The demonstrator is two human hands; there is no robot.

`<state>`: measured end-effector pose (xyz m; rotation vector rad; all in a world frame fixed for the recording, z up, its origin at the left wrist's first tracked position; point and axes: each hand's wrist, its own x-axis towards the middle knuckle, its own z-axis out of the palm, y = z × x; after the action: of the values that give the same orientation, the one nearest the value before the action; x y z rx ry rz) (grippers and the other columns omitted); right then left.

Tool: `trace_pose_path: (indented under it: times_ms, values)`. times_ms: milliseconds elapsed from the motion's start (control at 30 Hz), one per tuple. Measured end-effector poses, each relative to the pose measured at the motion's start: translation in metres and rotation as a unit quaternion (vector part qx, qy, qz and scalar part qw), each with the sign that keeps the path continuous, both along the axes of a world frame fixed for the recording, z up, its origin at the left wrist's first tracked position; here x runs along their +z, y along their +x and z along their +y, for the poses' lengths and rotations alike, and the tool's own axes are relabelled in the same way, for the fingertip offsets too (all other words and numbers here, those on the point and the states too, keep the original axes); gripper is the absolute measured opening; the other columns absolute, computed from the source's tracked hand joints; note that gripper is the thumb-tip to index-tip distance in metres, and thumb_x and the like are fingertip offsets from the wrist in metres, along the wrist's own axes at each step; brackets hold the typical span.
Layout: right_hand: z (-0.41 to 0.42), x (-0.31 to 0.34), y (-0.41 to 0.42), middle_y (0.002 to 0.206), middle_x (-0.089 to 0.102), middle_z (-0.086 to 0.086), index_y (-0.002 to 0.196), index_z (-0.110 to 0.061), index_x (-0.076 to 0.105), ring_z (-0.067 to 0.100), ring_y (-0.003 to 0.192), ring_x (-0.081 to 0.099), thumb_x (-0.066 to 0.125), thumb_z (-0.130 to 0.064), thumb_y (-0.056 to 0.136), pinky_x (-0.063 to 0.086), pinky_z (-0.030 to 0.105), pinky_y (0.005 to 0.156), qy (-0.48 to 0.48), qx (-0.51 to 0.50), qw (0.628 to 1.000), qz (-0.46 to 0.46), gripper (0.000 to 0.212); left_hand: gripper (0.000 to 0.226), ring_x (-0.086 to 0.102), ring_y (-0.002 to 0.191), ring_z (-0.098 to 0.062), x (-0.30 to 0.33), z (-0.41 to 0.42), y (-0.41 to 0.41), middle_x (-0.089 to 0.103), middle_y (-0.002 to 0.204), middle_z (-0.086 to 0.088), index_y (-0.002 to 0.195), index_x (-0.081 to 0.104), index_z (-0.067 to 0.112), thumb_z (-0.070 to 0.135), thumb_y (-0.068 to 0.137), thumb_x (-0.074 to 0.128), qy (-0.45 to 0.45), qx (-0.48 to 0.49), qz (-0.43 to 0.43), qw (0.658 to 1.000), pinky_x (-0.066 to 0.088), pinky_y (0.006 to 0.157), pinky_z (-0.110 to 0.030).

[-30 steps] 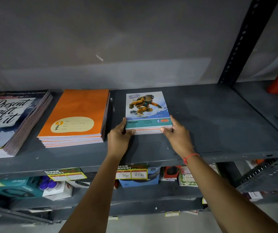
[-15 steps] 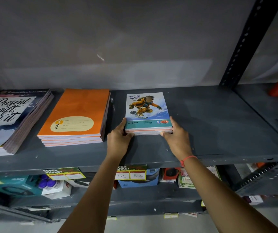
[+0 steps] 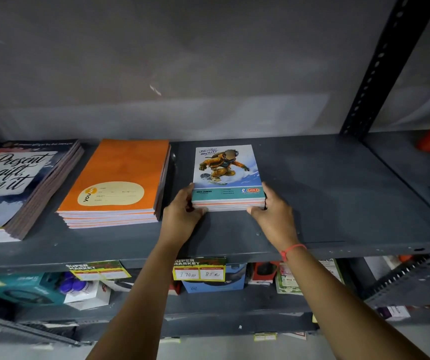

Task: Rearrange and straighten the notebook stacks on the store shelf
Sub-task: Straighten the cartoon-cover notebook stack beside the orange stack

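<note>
Grey shelf [image 3: 338, 203]: my left hand [image 3: 182, 216], right hand [image 3: 273, 214] pinch snowboarder notebook stack [image 3: 226, 175] corners, squaring edges.

Orange notebook stack [image 3: 115, 183], snowboarder-print teal-banded stack [image 3: 226, 175], black-lettered grey stack [image 3: 13, 183], dark-grey shelf [image 3: 338, 193].

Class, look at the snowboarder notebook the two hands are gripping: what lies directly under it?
Under the snowboarder notebook a few more notebooks show only as stacked edges, resting on the grey shelf. Their covers are hidden, so their designs cannot be told.
</note>
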<state>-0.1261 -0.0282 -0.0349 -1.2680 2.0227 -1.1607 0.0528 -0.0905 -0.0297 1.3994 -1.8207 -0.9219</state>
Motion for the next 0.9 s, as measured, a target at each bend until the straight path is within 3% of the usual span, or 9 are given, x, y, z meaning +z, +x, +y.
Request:
trace_pose_path:
  times_ms: [100,233,367,533,700,800,900]
  values:
    - [0.004,0.005,-0.001,0.125,0.065,0.0,0.139,-0.021,0.044,0.018,0.112,0.062,0.054,-0.024,0.092,0.049,0.032,0.099,-0.014,0.014,0.999,-0.033,0.048,0.057,0.05,0.106,-0.009,0.002,0.001,0.002,0.055,0.135,-0.006,0.142,0.035,0.017,0.02,0.09,0.056,0.02,-0.001,0.031,0.999,0.044,0.087,-0.023]
    - [0.003,0.007,0.0,0.131,0.062,0.006,0.145,-0.017,0.036,0.022,0.117,0.059,0.046,-0.028,0.096,0.045,0.029,0.097,-0.009,-0.012,0.999,-0.042,0.051,0.054,0.051,0.102,-0.011,0.001,0.001,0.001,0.057,0.132,-0.008,0.142,0.036,0.018,0.022,0.091,0.053,0.033,0.014,0.049,0.998,0.044,0.083,-0.023]
    - [0.002,0.006,0.002,0.129,0.063,0.007,0.144,-0.017,0.037,0.017,0.11,0.06,0.045,-0.03,0.096,0.047,0.027,0.093,-0.004,-0.017,0.999,-0.033,0.05,0.053,0.053,0.099,-0.012,0.0,0.0,0.0,0.06,0.129,-0.008,0.141,0.037,0.016,0.023,0.091,0.053,0.029,0.02,0.047,0.998,0.047,0.082,-0.024]
    - [0.001,0.004,0.0,0.13,0.062,0.007,0.144,-0.018,0.038,0.021,0.115,0.059,0.046,-0.031,0.096,0.047,0.03,0.095,-0.003,-0.019,0.999,-0.033,0.051,0.052,0.054,0.098,-0.01,-0.002,-0.002,-0.001,0.06,0.129,-0.008,0.14,0.039,0.016,0.022,0.091,0.054,0.027,0.034,0.049,0.998,0.044,0.068,-0.009]
    - [0.001,0.006,0.001,0.132,0.061,0.007,0.146,-0.018,0.035,0.021,0.112,0.058,0.043,-0.032,0.097,0.046,0.027,0.09,0.009,-0.012,0.999,-0.034,0.051,0.051,0.054,0.097,-0.01,-0.002,-0.001,-0.001,0.06,0.128,-0.007,0.14,0.039,0.018,0.023,0.091,0.053,0.027,0.036,0.047,0.998,0.042,0.066,-0.007]
    - [0.005,0.006,0.003,0.13,0.061,0.004,0.147,-0.021,0.032,0.013,0.101,0.055,0.041,-0.032,0.097,0.042,0.022,0.081,0.02,-0.006,0.999,-0.039,0.052,0.05,0.054,0.096,-0.011,-0.001,0.002,-0.002,0.06,0.129,-0.008,0.141,0.037,0.017,0.023,0.093,0.05,0.015,0.032,0.035,0.999,0.046,0.074,-0.016]
    - [0.014,0.01,0.003,0.131,0.061,0.005,0.147,-0.021,0.033,0.019,0.108,0.059,0.043,-0.031,0.097,0.044,0.024,0.082,0.038,0.005,0.998,-0.047,0.051,0.047,0.058,0.098,-0.023,0.003,0.006,-0.001,0.059,0.13,-0.011,0.142,0.036,0.017,0.023,0.096,0.043,0.011,0.021,0.014,1.0,0.049,0.082,-0.034]
